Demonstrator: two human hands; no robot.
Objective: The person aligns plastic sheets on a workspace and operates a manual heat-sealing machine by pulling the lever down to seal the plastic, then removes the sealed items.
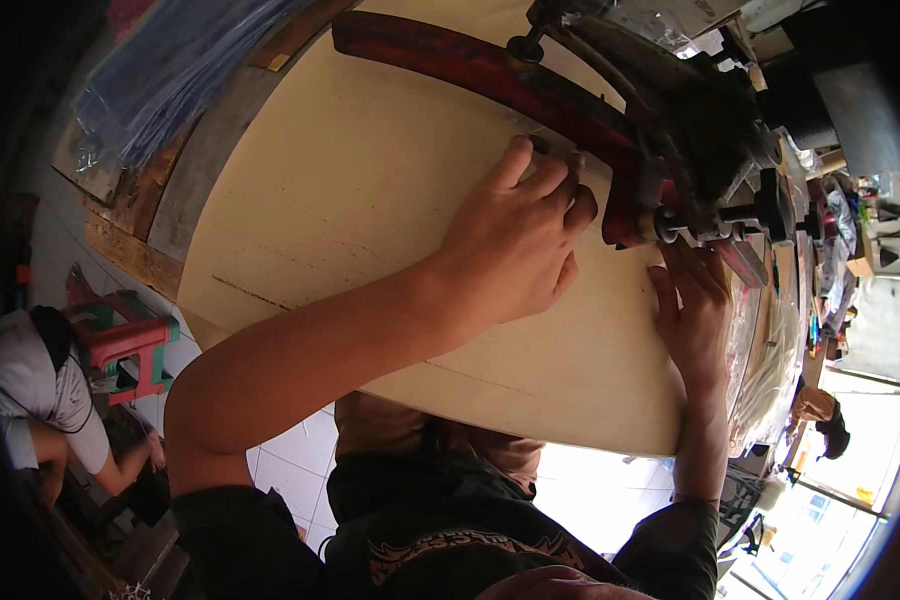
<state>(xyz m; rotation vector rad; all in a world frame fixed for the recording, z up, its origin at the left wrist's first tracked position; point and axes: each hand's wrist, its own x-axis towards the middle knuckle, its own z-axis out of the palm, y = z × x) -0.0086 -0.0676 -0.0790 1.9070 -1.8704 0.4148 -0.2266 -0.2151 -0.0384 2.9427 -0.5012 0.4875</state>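
My left hand (525,225) is over a wide cream-coloured board (360,170), its fingers curled. A small dark piece (539,145) shows at its fingertips, too hidden to name. Just beyond runs a worn red bar (470,70), which bends toward me at its right end. My right hand (692,310) lies at the board's right side, fingers stretched forward and thumb apart. Its fingertips are partly hidden below a dark metal machine head (690,120) with black knobs (770,207). I cannot see anything held in it.
Clear plastic sheets (170,75) lie on wooden planks at the far left. Red and green stools (125,335) stand on the tiled floor, near another person (55,400) who sits low. Clutter and plastic bags (838,240) line the right side.
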